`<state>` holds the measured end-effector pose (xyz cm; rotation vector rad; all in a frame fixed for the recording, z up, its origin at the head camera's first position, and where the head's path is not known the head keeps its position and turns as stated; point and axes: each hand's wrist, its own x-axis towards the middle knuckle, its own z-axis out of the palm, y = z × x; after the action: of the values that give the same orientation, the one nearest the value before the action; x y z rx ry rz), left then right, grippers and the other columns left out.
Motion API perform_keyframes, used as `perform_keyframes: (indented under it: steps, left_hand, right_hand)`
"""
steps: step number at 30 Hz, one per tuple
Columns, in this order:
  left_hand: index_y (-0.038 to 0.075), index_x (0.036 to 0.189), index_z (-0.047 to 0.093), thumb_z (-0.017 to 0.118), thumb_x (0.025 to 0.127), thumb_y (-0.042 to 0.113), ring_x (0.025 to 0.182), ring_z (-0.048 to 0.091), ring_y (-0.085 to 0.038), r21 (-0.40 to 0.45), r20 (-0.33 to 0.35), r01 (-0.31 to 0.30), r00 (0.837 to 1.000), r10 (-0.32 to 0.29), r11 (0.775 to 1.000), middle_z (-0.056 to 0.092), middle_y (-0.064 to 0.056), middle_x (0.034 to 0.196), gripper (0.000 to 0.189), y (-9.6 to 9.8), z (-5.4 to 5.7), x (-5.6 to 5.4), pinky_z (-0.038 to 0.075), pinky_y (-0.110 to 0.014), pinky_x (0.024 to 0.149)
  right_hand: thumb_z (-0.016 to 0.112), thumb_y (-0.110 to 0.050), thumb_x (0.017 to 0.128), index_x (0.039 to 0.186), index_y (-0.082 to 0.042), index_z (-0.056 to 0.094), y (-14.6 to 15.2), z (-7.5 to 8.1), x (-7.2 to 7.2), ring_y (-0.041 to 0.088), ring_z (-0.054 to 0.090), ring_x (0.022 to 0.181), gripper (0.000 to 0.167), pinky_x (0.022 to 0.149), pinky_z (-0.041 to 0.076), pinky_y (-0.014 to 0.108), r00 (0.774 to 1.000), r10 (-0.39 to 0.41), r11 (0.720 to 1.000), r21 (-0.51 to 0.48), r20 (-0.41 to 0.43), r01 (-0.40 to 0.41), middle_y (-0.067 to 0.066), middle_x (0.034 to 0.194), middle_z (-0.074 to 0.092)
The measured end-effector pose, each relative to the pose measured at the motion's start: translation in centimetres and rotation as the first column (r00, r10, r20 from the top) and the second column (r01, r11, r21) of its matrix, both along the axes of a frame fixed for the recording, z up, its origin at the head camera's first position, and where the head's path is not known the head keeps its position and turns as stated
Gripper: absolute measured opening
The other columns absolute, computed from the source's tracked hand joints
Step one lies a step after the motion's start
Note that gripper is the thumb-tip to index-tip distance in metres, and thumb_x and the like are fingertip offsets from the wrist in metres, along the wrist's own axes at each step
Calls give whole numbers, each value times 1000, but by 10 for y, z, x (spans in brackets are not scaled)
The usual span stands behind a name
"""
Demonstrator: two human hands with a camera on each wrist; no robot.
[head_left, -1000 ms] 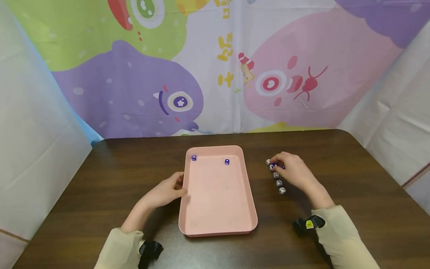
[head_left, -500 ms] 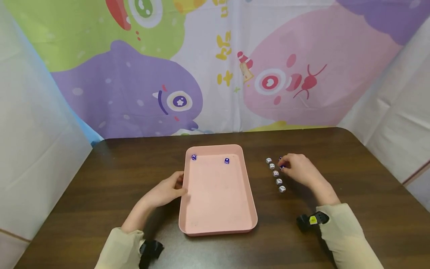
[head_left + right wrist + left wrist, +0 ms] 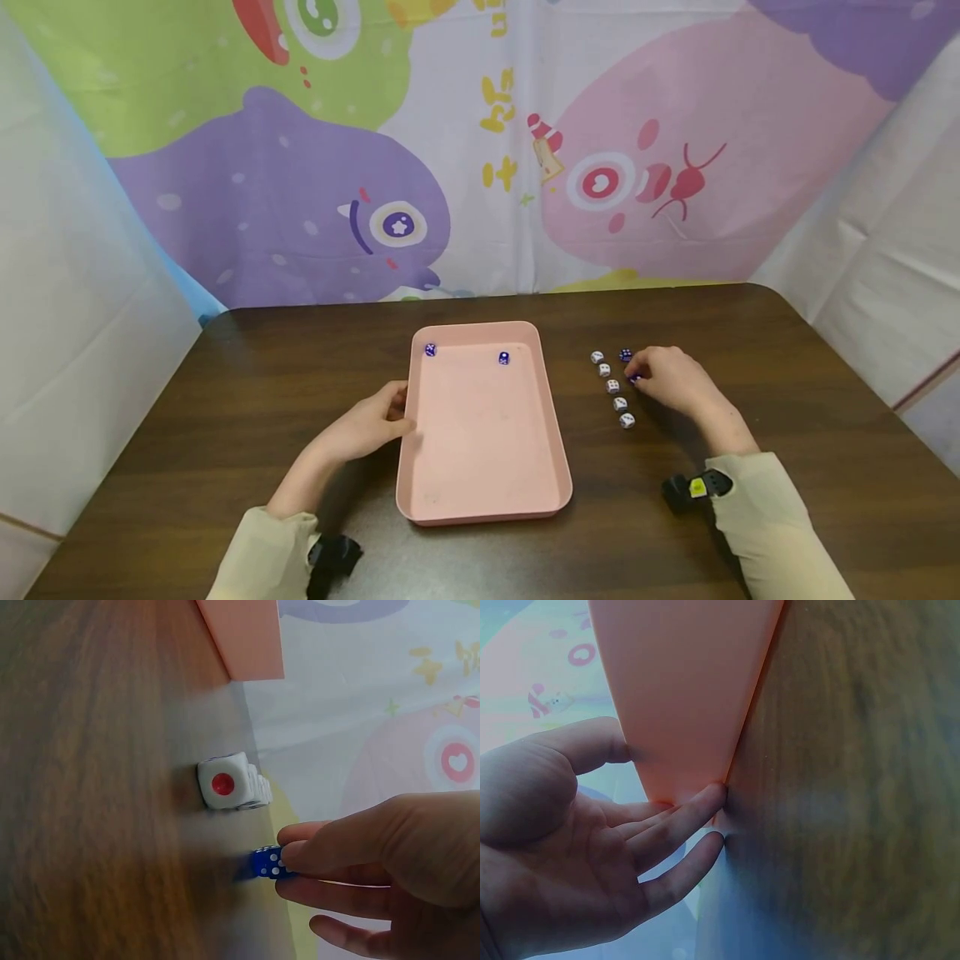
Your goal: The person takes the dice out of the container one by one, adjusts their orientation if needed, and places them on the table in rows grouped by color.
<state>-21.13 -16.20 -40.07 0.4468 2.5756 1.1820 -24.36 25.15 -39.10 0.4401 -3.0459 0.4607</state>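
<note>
My left hand [image 3: 365, 423] holds the left side of a pink tray [image 3: 480, 513], thumb at the rim and fingers along the outer wall in the left wrist view. Two blue dice lie inside at its far end, one at the left [image 3: 430, 350] and one at the right [image 3: 504, 358]. To the right of the tray, my right hand [image 3: 670, 379] pinches a blue die [image 3: 268, 862] between thumb and fingers, low over the table. Another blue die [image 3: 626, 355] sits just beyond the fingertips. Beside them runs a row of several white dice [image 3: 612, 387].
The dark wooden table [image 3: 247, 400] carries everything. A cartoon-printed cloth [image 3: 495, 250] hangs behind its far edge, with white cloth on both sides. In the right wrist view, the nearest white die [image 3: 223, 782] shows a red pip and hides most of the row behind it.
My right hand has moved right, away from the white row, then slightly nearer to me. The blue die beyond its fingertips now shows fully. My left hand stays at the tray.
</note>
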Motion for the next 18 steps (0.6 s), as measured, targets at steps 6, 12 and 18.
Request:
perform_keyframes:
  steps: [6, 12, 18]
  left_hand:
    - [-3, 131, 37, 57, 85, 11, 105, 53, -29, 0, -4, -1, 1000, 1, 1000, 56, -17, 113, 52, -1, 0, 0, 44, -42, 86]
    - [-4, 130, 37, 56, 85, 11, 105, 53, -29, -2, -5, 1, 1000, -1, 1000, 56, -17, 113, 51, 0, 0, 0, 44, -43, 86]
    - [-3, 131, 37, 56, 86, 12, 104, 54, -28, -5, -4, -2, 1000, 2, 1000, 56, -16, 113, 51, -1, -1, 0, 44, -42, 86]
  right_hand:
    - [61, -4, 77, 88, -7, 70, 0, -1, -1, 25, 59, 81, 14, 71, 45, 44, 999, -11, 1000, 20, 51, 10, 12, 90, 67]
    - [61, -5, 78, 90, -7, 70, 2, -4, -2, 24, 58, 80, 15, 71, 45, 44, 997, -22, 999, 26, 73, 21, 11, 90, 66]
    - [61, -5, 78, 89, -8, 69, 2, -3, 0, 25, 59, 82, 14, 72, 45, 44, 998, -25, 999, 26, 61, 23, 11, 90, 66]
